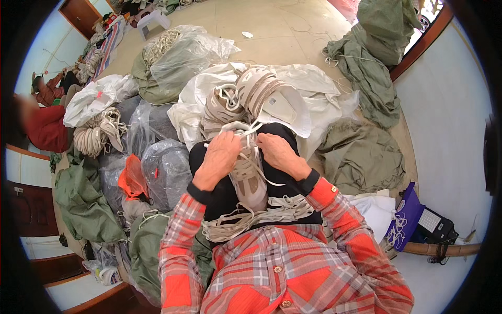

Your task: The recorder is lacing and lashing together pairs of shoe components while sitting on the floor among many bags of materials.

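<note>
A beige and white sneaker upper (250,180) lies between my knees with its toe toward me. A pale shoelace (256,163) is partly threaded across its front, and one loose end curves down to the right. My left hand (222,157) is closed at the shoe's left eyelet edge, pinching the lace there; its fingertips are partly hidden. Opposite it, my right hand (282,153) pinches the lace beside the right eyelet edge. A bundle of loose laces (261,214) lies across my lap. Just beyond my hands sit stacked shoe uppers (256,91) on white sacking (308,78).
Clear plastic bags (166,162) and green sacks (83,199) crowd the left side. More green cloth sacks (361,157) lie to the right. A purple container (405,217) holding laces stands at the lower right. Another person in a red top (47,128) sits at the far left.
</note>
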`<state>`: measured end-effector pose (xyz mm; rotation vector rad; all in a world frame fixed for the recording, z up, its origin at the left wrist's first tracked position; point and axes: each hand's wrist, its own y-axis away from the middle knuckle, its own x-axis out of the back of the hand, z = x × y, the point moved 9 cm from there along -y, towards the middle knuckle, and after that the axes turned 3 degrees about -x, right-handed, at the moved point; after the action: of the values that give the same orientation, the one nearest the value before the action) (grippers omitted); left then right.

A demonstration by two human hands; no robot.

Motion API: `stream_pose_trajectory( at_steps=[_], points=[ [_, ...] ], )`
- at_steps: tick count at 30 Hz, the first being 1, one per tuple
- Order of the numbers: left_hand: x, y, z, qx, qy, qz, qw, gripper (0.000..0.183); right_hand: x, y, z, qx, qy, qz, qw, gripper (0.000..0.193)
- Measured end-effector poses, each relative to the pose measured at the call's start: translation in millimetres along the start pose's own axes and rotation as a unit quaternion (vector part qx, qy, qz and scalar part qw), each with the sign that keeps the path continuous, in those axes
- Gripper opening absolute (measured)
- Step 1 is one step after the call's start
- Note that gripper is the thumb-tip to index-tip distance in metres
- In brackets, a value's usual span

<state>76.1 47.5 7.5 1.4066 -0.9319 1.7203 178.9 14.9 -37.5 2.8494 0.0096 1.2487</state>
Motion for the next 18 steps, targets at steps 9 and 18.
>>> stream_pose_trajectory(
  at_steps=[9,18],
  points=[
    [9.5,9.2,-7.8,0.034,0.221,0.125,0.967,0.012,0.5,13.7,-17.2,0.088,0.013,0.05,0.995,0.008],
    [-18.0,-4.7,-27.5,0.124,0.304,0.144,0.934,0.013,14.8,3.9,-38.8,0.133,0.155,0.097,0.974,0.013]
  ],
)
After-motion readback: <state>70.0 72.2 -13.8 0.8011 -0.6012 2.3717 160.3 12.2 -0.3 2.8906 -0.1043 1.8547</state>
